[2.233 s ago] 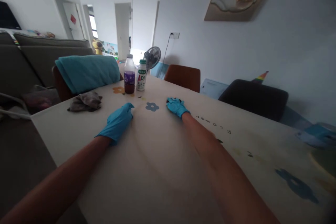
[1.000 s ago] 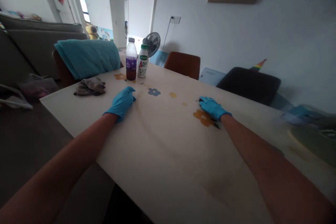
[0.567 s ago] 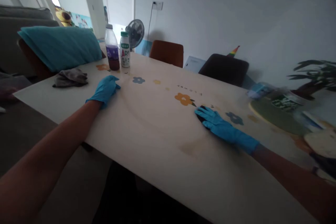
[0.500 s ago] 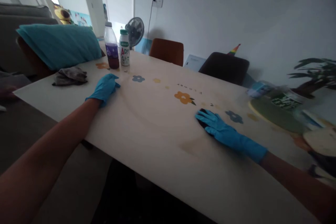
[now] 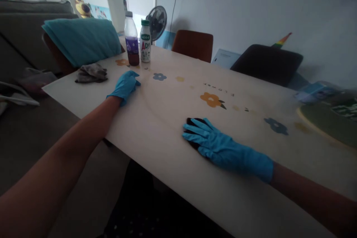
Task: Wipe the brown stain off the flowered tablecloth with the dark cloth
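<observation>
- So, head cam, stuff around first: the white table (image 5: 167,111) fills the middle, and over at its left corner there's a crumpled grey rag (image 5: 92,73), just beside the left hand (image 5: 125,86).
- Past that hand, two bottles stand upright close together: a clear one with a purple label (image 5: 132,44) and dark red liquid low down, and a white one with a green cap (image 5: 145,42).
- A teal towel (image 5: 83,39) hangs over a chair back on the left, a brown chair (image 5: 193,45) and a black chair (image 5: 267,64) sit along the far side, and a round green mat (image 5: 320,122) is way off to the right with some blurry stuff on it.
- Both hands wear blue gloves. Left one rests on the table, thumb and forefinger tips apart; can't tell how the other fingers are.
- Right hand (image 5: 214,143) is spread out flat over a dark pad (image 5: 192,121), fingers stretched and fanned.
- The pad's on the table near the front edge, this side of an orange flower print (image 5: 211,99). Looks black and kinda rounded, only showing past and between the fingers.
- The bit you can see slants from the far left toward the thumb, across the fingers. Most of it's covered, so I can't tell its long axis.
</observation>
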The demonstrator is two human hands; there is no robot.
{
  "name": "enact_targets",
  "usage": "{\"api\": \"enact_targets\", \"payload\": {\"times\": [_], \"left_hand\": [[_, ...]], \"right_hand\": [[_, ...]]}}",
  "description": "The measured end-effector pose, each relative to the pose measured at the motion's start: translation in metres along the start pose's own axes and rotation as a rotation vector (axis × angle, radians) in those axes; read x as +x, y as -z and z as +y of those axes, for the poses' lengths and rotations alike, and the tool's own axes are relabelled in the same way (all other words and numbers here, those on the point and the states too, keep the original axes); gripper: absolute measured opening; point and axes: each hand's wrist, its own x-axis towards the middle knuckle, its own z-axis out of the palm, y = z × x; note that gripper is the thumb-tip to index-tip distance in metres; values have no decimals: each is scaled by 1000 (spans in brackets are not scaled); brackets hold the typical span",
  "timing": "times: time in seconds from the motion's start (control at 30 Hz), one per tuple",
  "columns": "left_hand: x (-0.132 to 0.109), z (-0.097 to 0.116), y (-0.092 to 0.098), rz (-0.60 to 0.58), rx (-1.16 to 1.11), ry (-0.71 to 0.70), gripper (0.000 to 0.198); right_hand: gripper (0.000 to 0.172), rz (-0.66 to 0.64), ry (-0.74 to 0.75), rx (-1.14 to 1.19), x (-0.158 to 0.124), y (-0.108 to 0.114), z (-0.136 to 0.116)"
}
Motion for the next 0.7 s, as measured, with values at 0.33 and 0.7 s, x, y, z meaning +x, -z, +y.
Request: {"api": "enact_targets", "payload": {"times": [0.33, 0.7], "left_hand": [[7, -4, -2, 26, -25, -11, 56], [17, -11, -5, 77, 33, -51, 56]], "right_hand": [[66, 95, 161, -111, 175, 36, -33], [63, 269, -72, -155, 314, 69, -37]]}}
